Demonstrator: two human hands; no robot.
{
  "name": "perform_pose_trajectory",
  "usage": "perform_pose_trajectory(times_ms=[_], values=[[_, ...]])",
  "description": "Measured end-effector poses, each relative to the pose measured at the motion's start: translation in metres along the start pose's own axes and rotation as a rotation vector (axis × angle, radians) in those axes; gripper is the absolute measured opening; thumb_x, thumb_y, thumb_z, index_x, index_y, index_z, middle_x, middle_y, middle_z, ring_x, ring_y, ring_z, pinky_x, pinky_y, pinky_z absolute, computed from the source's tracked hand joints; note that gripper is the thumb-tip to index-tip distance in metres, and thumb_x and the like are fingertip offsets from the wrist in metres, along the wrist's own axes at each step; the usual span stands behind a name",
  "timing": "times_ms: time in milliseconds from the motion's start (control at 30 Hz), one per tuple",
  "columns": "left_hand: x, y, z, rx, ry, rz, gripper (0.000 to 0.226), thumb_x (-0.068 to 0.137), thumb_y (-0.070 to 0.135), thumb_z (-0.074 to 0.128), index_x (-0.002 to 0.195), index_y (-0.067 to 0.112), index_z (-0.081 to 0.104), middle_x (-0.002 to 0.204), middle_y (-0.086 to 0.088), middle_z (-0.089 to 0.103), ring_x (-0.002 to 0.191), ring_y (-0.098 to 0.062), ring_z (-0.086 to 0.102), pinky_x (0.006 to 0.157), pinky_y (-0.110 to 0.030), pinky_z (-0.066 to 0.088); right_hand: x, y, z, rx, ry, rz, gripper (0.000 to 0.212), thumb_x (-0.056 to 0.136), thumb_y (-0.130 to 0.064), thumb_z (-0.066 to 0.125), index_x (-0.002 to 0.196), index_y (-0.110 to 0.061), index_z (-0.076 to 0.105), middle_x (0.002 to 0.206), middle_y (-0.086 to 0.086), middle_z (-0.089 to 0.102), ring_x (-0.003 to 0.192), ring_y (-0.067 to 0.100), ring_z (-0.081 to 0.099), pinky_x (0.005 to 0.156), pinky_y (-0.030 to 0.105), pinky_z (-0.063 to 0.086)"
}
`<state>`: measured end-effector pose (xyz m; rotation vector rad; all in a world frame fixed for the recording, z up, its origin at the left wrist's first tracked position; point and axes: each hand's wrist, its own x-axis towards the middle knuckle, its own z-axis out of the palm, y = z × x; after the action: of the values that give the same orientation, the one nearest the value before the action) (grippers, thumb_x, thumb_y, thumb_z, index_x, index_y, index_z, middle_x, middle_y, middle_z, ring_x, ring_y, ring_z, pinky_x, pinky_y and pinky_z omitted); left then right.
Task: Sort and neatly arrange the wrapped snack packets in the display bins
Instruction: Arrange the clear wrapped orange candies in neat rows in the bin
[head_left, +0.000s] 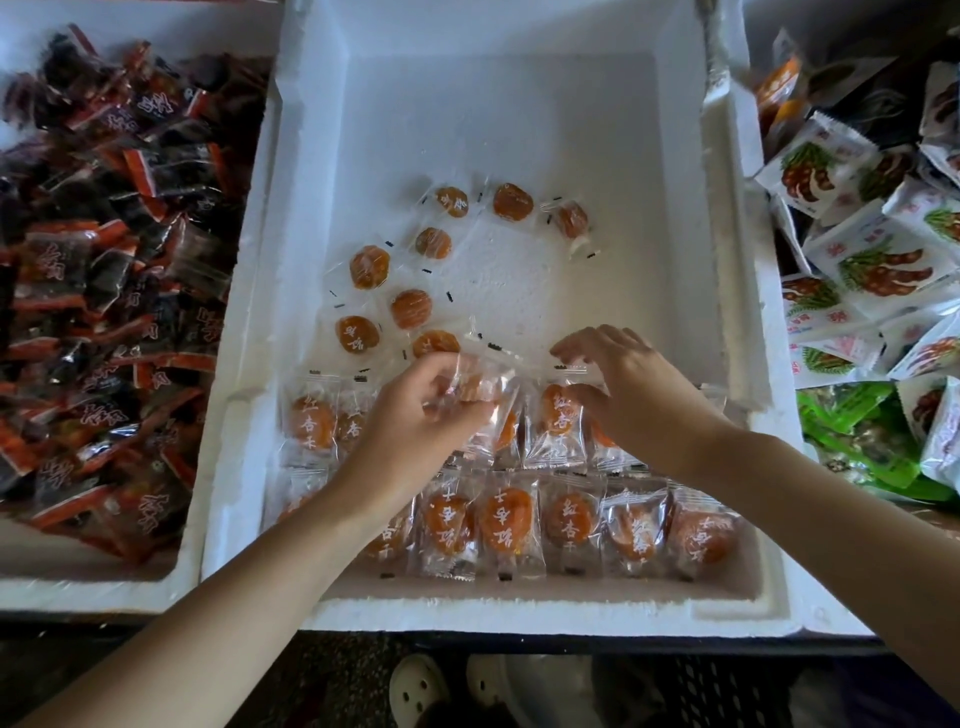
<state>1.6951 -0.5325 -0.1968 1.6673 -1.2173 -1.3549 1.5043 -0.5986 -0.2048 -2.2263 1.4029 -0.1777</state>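
In the white foam bin (244, 364) at centre frame, the left hand (421, 410) clutches a clear-wrapped apricot packet (480, 387) above the tidy packet rows (506, 512). The right hand (623, 384) arches over them; whether it grips one I cannot tell. Loose packets (369, 267) lie beyond.

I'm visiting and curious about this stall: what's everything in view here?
white foam bin: one, white, centre.
loose clear-wrapped orange snack packets: about eight, orange, mid-bin.
rowed clear-wrapped orange packets: two rows, orange, bin's near edge.
dark red-and-black packets: many, left foam bin.
white printed packets: many, white with red-green, right.
green packets: few, green, right.
pale clogs: two, cream, bottom edge.
left hand: one, grips held clear packets.
right hand: one, over rear row.
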Motion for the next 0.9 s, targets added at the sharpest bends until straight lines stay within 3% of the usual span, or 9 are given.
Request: perform_pose_trajectory(times_ms=[67, 167, 267, 367, 467, 533, 600, 700, 900], values=[[0.000, -0.001, -0.002, 0.037, -0.001, 0.015, 0.034, 0.084, 0.019, 0.071, 0.114, 0.031, 0.058, 0.108, 0.012, 0.066, 0.090, 0.003, 0.064, 0.074, -0.006, 0.049, -0.001, -0.010, -0.002, 0.106, 0.068, -0.023, 0.038, 0.093, -0.022, 0.053, 0.130, -0.016, 0.048, 0.124, -0.005, 0.054, 0.109, 0.001, 0.046, 0.092, 0.008, 0.031], [0.000, 0.000, -0.001, 0.025, -0.052, 0.053, 0.031, 0.082, 0.013, 0.072, 0.110, 0.024, 0.063, 0.100, 0.011, 0.070, 0.087, 0.004, 0.066, 0.070, -0.006, 0.047, -0.001, -0.028, -0.005, 0.332, 0.017, -0.022, 0.037, 0.090, -0.027, 0.057, 0.126, -0.017, 0.054, 0.110, -0.011, 0.059, 0.097, -0.002, 0.054, 0.083, -0.001, 0.038], [0.000, 0.002, 0.000, 0.026, -0.053, 0.117, 0.025, 0.082, 0.011, 0.071, 0.103, 0.021, 0.064, 0.093, 0.011, 0.070, 0.082, 0.005, 0.065, 0.071, -0.007, 0.047, 0.004, -0.039, -0.008, 0.371, -0.016, -0.039, 0.021, 0.086, -0.025, 0.065, 0.106, -0.018, 0.066, 0.092, -0.012, 0.065, 0.086, 0.001, 0.061, 0.080, 0.004, 0.044], [0.003, -0.003, -0.007, 0.159, 0.010, 0.205, 0.025, 0.085, 0.017, 0.068, 0.108, 0.022, 0.061, 0.102, 0.016, 0.065, 0.090, 0.011, 0.060, 0.079, -0.005, 0.043, 0.013, -0.039, -0.011, 0.378, 0.088, -0.040, 0.013, 0.086, -0.019, 0.066, 0.098, -0.018, 0.069, 0.085, -0.013, 0.065, 0.080, -0.001, 0.062, 0.080, 0.005, 0.046], [0.006, -0.012, -0.020, 0.455, 0.072, 0.285, 0.044, 0.087, 0.022, 0.066, 0.129, 0.018, 0.054, 0.128, 0.013, 0.053, 0.109, 0.015, 0.048, 0.095, 0.002, 0.029, 0.022, -0.036, -0.011, 0.305, 0.090, -0.057, 0.014, 0.088, -0.017, 0.064, 0.100, -0.015, 0.069, 0.088, -0.011, 0.065, 0.081, 0.000, 0.060, 0.080, 0.004, 0.044], [0.008, -0.020, -0.027, 0.722, 0.058, 0.299, 0.058, 0.089, 0.030, 0.064, 0.141, 0.019, 0.044, 0.144, 0.010, 0.041, 0.132, -0.001, 0.036, 0.111, -0.011, 0.016, 0.026, -0.036, -0.006, 0.252, 0.007, -0.077, 0.016, 0.090, -0.019, 0.061, 0.103, -0.014, 0.068, 0.091, -0.009, 0.065, 0.082, 0.001, 0.059, 0.079, 0.005, 0.044], [0.009, -0.026, -0.029, 0.904, 0.005, 0.284, 0.067, 0.089, 0.034, 0.063, 0.148, 0.021, 0.035, 0.153, 0.007, 0.033, 0.143, -0.013, 0.025, 0.117, -0.028, 0.006, 0.029, -0.038, 0.002, 0.211, -0.063, -0.089, 0.018, 0.091, -0.020, 0.059, 0.105, -0.013, 0.067, 0.097, -0.004, 0.068, 0.085, 0.005, 0.062, 0.082, 0.012, 0.049], [0.009, -0.030, -0.030, 0.959, -0.034, 0.274, 0.072, 0.091, 0.031, 0.062, 0.152, 0.020, 0.026, 0.154, 0.002, 0.033, 0.144, -0.016, 0.026, 0.115, -0.025, 0.002, 0.034, -0.042, 0.013, 0.150, -0.112, -0.110, 0.016, 0.092, -0.019, 0.057, 0.106, -0.016, 0.065, 0.098, -0.001, 0.069, 0.085, 0.012, 0.065, 0.084, 0.029, 0.054], [0.011, -0.031, -0.032, 0.945, -0.029, 0.294, 0.067, 0.096, 0.030, 0.056, 0.153, 0.026, 0.020, 0.152, 0.005, 0.033, 0.140, -0.013, 0.032, 0.108, -0.015, 0.005, 0.036, -0.042, 0.026, -0.054, -0.062, -0.206, 0.026, 0.093, -0.023, 0.053, 0.119, -0.019, 0.058, 0.118, -0.002, 0.060, 0.107, 0.014, 0.057, 0.099, 0.033, 0.044]])
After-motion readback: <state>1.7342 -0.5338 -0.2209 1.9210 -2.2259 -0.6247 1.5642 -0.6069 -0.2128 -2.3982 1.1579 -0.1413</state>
